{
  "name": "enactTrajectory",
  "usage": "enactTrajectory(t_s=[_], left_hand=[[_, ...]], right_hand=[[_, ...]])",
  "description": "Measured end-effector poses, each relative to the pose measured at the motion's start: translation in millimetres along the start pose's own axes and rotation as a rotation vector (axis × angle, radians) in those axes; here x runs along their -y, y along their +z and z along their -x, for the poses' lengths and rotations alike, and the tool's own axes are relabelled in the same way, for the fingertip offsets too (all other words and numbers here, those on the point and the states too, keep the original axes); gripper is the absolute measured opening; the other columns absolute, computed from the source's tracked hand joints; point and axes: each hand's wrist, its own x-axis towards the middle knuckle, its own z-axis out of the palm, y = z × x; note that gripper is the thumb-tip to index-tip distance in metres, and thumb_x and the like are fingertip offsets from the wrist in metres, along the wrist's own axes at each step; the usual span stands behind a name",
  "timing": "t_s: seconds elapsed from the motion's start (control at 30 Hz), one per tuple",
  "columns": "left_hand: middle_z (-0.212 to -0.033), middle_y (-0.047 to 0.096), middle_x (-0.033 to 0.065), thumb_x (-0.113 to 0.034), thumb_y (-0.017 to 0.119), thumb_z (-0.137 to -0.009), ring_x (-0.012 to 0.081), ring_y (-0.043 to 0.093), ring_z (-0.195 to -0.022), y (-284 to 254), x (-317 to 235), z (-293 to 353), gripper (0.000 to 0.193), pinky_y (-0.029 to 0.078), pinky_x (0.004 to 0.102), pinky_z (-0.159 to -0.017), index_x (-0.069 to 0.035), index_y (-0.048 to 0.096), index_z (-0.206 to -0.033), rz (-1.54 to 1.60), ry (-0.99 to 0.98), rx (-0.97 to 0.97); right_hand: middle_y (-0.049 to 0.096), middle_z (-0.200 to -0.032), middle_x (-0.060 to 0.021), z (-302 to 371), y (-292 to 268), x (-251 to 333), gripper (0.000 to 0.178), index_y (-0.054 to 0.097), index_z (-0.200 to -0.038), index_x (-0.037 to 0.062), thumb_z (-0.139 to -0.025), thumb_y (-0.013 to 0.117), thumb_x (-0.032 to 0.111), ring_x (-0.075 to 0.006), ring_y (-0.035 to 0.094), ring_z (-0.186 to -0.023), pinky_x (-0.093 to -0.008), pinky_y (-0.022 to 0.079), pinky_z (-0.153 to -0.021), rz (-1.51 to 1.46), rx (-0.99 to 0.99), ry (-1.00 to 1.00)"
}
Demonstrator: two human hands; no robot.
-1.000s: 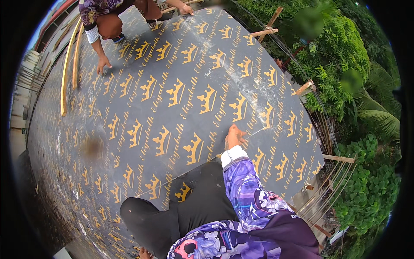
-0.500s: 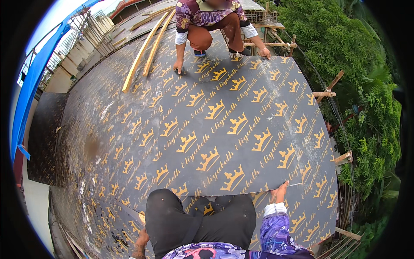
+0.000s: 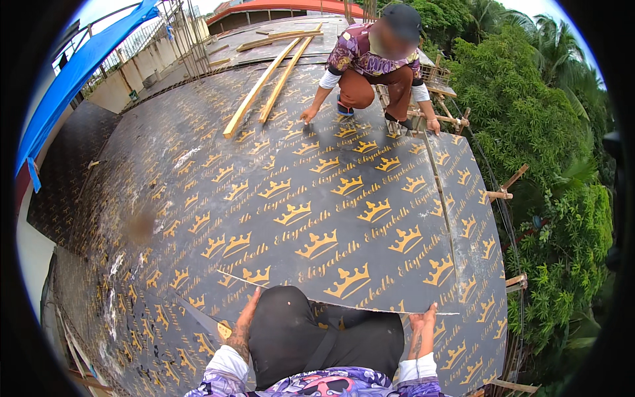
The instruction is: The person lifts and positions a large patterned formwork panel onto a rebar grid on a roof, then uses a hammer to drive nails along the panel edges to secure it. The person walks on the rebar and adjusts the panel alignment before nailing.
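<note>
A dark plywood sheet [image 3: 370, 228] with gold crown prints lies over similar panels, its near edge lifted a little in front of my knees. My left hand [image 3: 245, 322] grips that edge near its left corner, beside my thigh. Farther right, my right hand [image 3: 422, 325] is closed on the same edge near its right end, fingers partly hidden by the sheet. Just left of my left hand rests a handsaw [image 3: 202, 317] with a yellowish handle.
A crouching co-worker [image 3: 380, 66] touches the sheet's far end with both hands. Long timber strips [image 3: 261, 86] lie at the far left. The deck's right side drops off past wooden supports [image 3: 499, 195] toward trees [image 3: 562, 218]. A blue tarp [image 3: 83, 73] hangs at left.
My left hand has come up from beside my leg onto the sheet's near edge. The sheet has shifted left and turned slightly, showing a gap along its right side. My view has tilted up.
</note>
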Motion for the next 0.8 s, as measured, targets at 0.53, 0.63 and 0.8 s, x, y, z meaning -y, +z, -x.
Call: enactTrajectory(t_s=[0.53, 0.63, 0.8], left_hand=[[-0.106, 0.066, 0.0100, -0.014, 0.057, -0.096, 0.0237, 0.068, -0.093, 66.0, -160.9, 32.2, 0.019, 0.060, 0.0410, -0.077, -0.002, 0.058, -0.110, 0.262, 0.511, 0.258], [-0.102, 0.066, 0.0107, -0.012, 0.058, -0.094, 0.0228, 0.069, -0.090, 74.6, -146.0, 136.0, 0.016, 0.061, 0.0375, -0.074, -0.001, 0.058, -0.106, 0.275, 0.552, 0.206], [-0.100, 0.065, 0.0105, -0.011, 0.060, -0.092, 0.0230, 0.070, -0.089, 48.0, -158.4, 259.4, 0.017, 0.063, 0.0389, -0.076, -0.001, 0.057, -0.105, 0.292, 0.620, 0.164]], right_hand=[[0.065, -0.082, -0.0076, 206.5, 65.8, 34.6, 0.016, 0.061, -0.095, 0.0029, -0.087, 0.068, 0.015, -0.0201, 0.067, -0.073, -0.0350, 0.060, -0.064, 0.262, 0.275, -0.334], [0.063, -0.074, -0.0066, 265.2, 63.0, 78.8, 0.023, 0.060, -0.092, 0.0011, -0.086, 0.069, 0.021, -0.0177, 0.065, -0.061, -0.0294, 0.058, -0.054, 0.376, 0.326, -0.534], [0.067, -0.079, -0.0126, 353.1, 68.4, 117.3, 0.047, 0.058, -0.107, -0.0043, -0.085, 0.067, 0.036, -0.0186, 0.068, -0.057, -0.0279, 0.059, -0.050, 0.651, 0.374, -0.771]])
